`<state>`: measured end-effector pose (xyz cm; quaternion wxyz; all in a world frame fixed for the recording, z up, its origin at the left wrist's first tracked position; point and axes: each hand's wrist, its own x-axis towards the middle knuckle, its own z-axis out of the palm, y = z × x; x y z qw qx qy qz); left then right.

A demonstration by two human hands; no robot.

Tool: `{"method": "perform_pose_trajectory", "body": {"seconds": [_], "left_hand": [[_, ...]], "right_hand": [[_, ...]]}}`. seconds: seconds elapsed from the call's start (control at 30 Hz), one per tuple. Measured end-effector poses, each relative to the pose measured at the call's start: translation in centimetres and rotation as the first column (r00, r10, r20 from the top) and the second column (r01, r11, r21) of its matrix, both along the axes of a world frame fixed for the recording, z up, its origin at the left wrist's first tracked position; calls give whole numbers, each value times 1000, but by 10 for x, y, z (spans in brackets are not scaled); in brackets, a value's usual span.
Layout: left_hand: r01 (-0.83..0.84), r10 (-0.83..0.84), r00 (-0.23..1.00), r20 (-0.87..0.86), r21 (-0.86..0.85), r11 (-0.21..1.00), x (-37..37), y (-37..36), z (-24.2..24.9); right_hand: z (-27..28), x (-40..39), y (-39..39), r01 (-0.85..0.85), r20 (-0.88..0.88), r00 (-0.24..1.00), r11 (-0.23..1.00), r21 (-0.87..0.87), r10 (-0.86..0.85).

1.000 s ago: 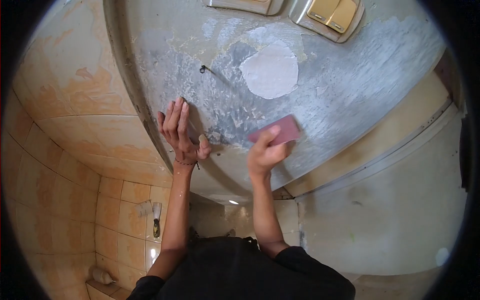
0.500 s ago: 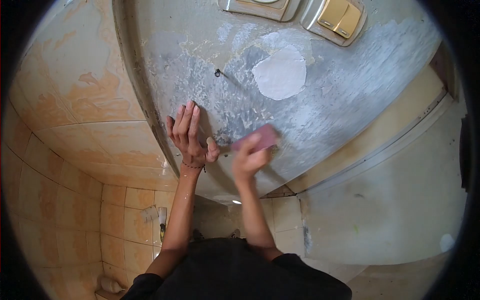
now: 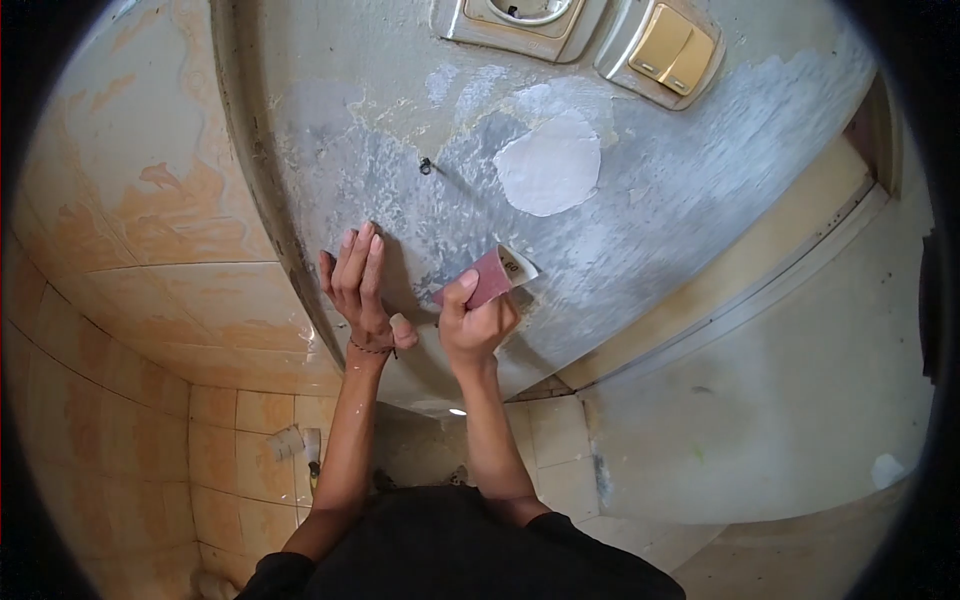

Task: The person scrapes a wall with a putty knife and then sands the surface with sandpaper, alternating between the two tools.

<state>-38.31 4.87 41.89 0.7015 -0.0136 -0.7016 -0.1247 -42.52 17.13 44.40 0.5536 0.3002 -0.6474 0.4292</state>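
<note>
My right hand (image 3: 477,322) is closed round a folded piece of pinkish sandpaper (image 3: 484,278), whose pale printed back shows at the right end. The sandpaper is at the grey, patchy wall (image 3: 400,105), below a round white patch (image 3: 548,163). To the left, my left hand (image 3: 360,290) rests on the same wall with its fingers stretched out and nothing in it. A cord is round that wrist. Above the hands a small dark hook (image 3: 425,166) sticks out of the wall.
A socket (image 3: 525,22) and a gold double switch (image 3: 674,50) are at the top of the wall. Orange-patterned tiles (image 3: 150,220) line the left side. A scraper (image 3: 313,455) lies on the floor at lower left. A door frame (image 3: 740,290) runs along the right.
The whole view has shifted slightly. My right hand has moved left with the sandpaper, which is now turned so that its printed back shows. My left hand stays on the wall.
</note>
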Motion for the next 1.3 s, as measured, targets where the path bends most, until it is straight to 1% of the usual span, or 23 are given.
{"method": "perform_pose_trajectory", "body": {"seconds": [0.07, 0.13, 0.17, 0.2, 0.27, 0.3, 0.33, 0.4, 0.43, 0.47, 0.53, 0.57, 0.67, 0.7, 0.83, 0.87, 0.93, 1.07, 1.13, 1.17, 1.2, 1.23, 1.3], "left_hand": [[-2, 2, 1000, -5, -1, 1000, -2, -1, 1], [-1, 0, 1000, -26, -21, 1000, -2, -1, -1], [-4, 3, 1000, -24, -18, 1000, -1, 0, -1], [-12, 12, 1000, -6, -5, 1000, 1, 0, -1], [-26, 26, 1000, 5, 4, 1000, -1, 0, 0], [-23, 23, 999, -27, -5, 1000, -3, 0, -1], [-21, 20, 998, -60, -16, 1000, -5, -1, -1], [-39, 39, 998, -43, -14, 999, -4, -1, -2], [-48, 47, 999, -24, -12, 999, -3, -1, -2], [-43, 42, 999, -19, -16, 999, -2, 0, -1], [-59, 59, 998, 3, 10, 998, 0, 3, 2], [-57, 57, 998, 3, 9, 998, 0, 3, 2], [-55, 55, 998, -12, 10, 998, -1, 1, 1], [-38, 39, 999, -13, 21, 999, -1, 0, -3], [-17, 17, 999, -46, 11, 1000, -3, -2, -3], [-10, 11, 999, -45, 9, 1000, -3, -1, -3], [-8, 7, 999, -49, -16, 1000, -2, -3, -1], [10, -12, 999, -30, -45, 999, -2, -3, -2], [-10, 10, 998, -56, 5, 1000, -3, 1, 1], [-5, 6, 999, -54, 3, 1000, -4, 0, 1], [-7, 7, 999, -52, -3, 1000, -3, 0, 1], [-8, 8, 999, -49, -7, 1000, -2, 0, -1], [-10, 10, 998, -55, -8, 1000, -4, -1, -1]], "right_hand": [[23, -2, 13, 17, 31, 999, 1000, 21, -18], [51, -5, 28, -121, 204, 969, 988, -100, 140], [55, -9, 31, -38, 217, 974, 991, -129, 66], [52, -8, 29, -41, 218, 974, 991, -127, 68], [35, -6, 17, -90, 71, 993, 994, -67, 94], [11, -6, 5, -72, 39, 996, 995, -66, 74], [11, -5, 1, -79, 33, 996, 994, -69, 82], [10, 0, -1, -22, -85, 996, 998, 64, 27], [13, -1, 6, -84, -10, 996, 993, 80, 85], [22, -1, 11, -79, -6, 997, 994, 77, 80], [41, -1, 17, -84, 96, 992, 996, 23, 81], [38, 2, 13, -111, 165, 980, 994, -17, 112], [7, 12, -16, -92, 123, 988, 996, -22, 94], [1, 9, -27, -67, -45, 997, 998, -16, 66], [32, 2, -3, -25, 45, 999, 998, 52, 23], [38, -5, 4, -108, 92, 990, 994, -20, 109], [53, -5, 12, -77, 170, 981, 991, -105, 94], [11, 2, -13, -38, 72, 996, 994, -101, 45], [3, 5, -12, 16, 4, 1000, 1000, 27, -16], [9, 4, -2, 22, 48, 999, 999, 38, -24], [13, -10, 8, 36, 83, 996, 999, -30, -34], [38, -13, 26, 38, 86, 996, 999, -35, -35], [72, -17, 39, 2, 234, 970, 953, -303, 72]]}}
